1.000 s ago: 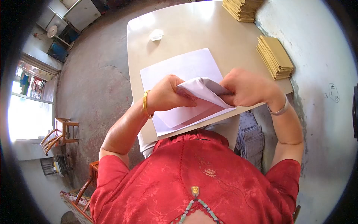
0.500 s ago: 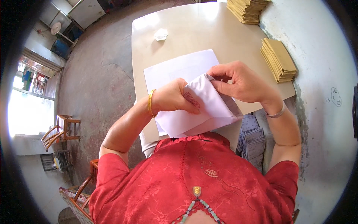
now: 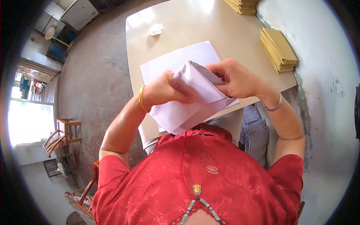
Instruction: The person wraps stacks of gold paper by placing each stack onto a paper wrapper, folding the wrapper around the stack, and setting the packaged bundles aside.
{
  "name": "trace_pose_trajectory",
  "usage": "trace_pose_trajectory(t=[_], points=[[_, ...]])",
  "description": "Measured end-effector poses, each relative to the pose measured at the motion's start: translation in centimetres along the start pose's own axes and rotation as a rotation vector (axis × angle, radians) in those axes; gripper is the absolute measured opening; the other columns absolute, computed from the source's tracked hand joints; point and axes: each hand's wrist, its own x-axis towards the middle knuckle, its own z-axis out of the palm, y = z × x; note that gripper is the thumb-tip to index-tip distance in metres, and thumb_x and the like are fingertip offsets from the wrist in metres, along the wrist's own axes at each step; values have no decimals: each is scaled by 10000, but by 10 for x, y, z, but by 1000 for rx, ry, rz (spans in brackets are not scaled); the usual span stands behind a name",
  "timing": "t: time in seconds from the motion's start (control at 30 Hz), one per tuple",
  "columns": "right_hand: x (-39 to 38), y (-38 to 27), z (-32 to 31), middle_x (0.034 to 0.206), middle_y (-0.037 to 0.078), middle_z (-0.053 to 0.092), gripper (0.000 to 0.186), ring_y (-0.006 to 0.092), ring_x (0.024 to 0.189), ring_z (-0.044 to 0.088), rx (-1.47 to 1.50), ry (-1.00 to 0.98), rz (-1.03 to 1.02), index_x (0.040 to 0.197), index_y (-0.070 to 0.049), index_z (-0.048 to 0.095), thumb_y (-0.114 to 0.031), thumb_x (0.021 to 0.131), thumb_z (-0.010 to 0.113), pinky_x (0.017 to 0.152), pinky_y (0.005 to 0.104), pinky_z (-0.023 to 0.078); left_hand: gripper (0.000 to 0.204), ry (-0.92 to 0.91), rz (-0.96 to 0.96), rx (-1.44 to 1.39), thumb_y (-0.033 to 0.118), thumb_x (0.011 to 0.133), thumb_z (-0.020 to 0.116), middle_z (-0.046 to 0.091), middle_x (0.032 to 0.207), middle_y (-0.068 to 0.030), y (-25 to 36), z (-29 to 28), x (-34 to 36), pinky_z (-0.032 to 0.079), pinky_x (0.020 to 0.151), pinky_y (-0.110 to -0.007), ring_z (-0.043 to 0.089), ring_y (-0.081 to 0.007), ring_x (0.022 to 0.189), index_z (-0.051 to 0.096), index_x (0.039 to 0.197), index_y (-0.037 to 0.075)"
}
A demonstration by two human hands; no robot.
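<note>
A white paper envelope [image 3: 197,84] with a red printed mark is tilted above the near part of the table, its mouth gaping toward the right. My left hand [image 3: 163,90] is closed on its left side, thumb across the front near the mark. On the opposite side, my right hand [image 3: 238,80] pinches the rim of the mouth; some of its fingertips are hidden behind the paper. Beneath lies a large white sheet [image 3: 180,56], flat on the table and partly covered by the envelope and my left hand.
The beige table [image 3: 228,35] carries a crumpled white paper [image 3: 155,29]. Two stacks of brown-yellow envelopes, one nearer [image 3: 277,52] and one farther [image 3: 243,5], stand along the right by the wall [image 3: 318,75]. Printed paper bundles [image 3: 255,137] sit below the table; a wooden chair [image 3: 65,131] is left.
Both hands have shifted a little left and up with the envelope. Its mouth gapes wider now, and my right fingers have moved along the rim.
</note>
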Motion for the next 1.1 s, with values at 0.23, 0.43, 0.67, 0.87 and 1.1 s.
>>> trace_pose_trajectory(t=[0.23, 0.43, 0.67, 0.87, 1.1], points=[[-4, 0, -16, 812, 184, 672, 278, 227, 729, 627, -116, -419, 286, 1030, 39, 638, -150, 827, 616, 691, 353, 487, 226, -60, -80, 19, 10, 640, 800, 695, 791, -15, 6, 1, 5, 506, 690, -247, 618, -82, 737, 725, 853, 9], [-18, -5, -11, 843, 177, 649, 331, 181, 775, 635, 232, -75, 298, 1099, 20, 579, -212, 873, 641, 688, 314, 508, 239, -30, -91, 41, 6, 639, 783, 688, 784, -16, 4, 3, 3, 504, 687, -250, 618, -90, 735, 723, 870, 9], [-24, -3, 16, 764, 138, 636, 322, 148, 645, 609, -151, 395, -51, 972, 4, 585, -204, 797, 756, 578, 294, 493, 278, 92, -61, -99, -9, 681, 748, 700, 867, -41, -4, 1, 4, 519, 733, -277, 635, -117, 777, 713, 956, 16], [-20, 0, 21, 624, 144, 589, 254, 160, 587, 595, -123, 445, 101, 736, 24, 618, -189, 795, 743, 559, 298, 472, 331, 108, -42, -144, -20, 694, 759, 697, 915, -56, -4, 1, -2, 527, 766, -290, 644, -133, 808, 692, 1017, 7], [-20, 7, 21, 619, 147, 552, 259, 201, 514, 531, -233, 406, 19, 704, 36, 601, -169, 821, 707, 501, 326, 400, 244, 155, -89, -100, 10, 711, 759, 699, 847, -29, -1, 6, -10, 514, 713, -255, 631, -95, 753, 712, 951, 2]])
